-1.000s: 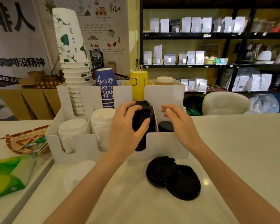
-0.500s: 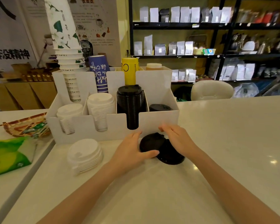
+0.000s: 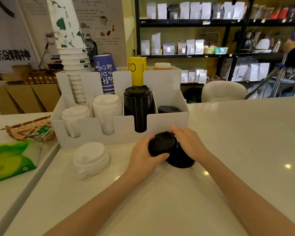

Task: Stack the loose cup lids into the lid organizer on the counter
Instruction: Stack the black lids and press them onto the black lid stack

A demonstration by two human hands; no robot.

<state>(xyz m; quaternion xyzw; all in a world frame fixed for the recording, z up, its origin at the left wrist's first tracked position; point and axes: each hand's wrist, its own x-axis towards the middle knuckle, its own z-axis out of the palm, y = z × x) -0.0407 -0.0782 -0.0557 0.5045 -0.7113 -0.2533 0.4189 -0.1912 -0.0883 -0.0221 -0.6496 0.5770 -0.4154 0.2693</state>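
A white lid organizer [image 3: 169, 123] stands on the counter with two white lid stacks, a tall black lid stack [image 3: 138, 103] and a low black stack [image 3: 169, 109] in its front slots. In front of it, my left hand [image 3: 143, 155] grips a small stack of black lids [image 3: 161, 143], tilted and raised off the counter. My right hand [image 3: 189, 142] touches that stack's far right edge with its fingers. Another black lid [image 3: 180, 159] lies flat beneath, on the counter. A loose pile of white lids [image 3: 90, 157] sits to the left.
Paper cup stacks rise from the organizer's rear slots [image 3: 71, 62]. A woven basket [image 3: 29, 130] and a green packet [image 3: 8, 159] lie on the lower ledge at left. The white counter [image 3: 237, 150] stretches right. Shelves of bags stand behind.
Both hands left the tall black stack in the organizer and came down to the loose black lids. My left hand has now lifted and tilted the upper lids.
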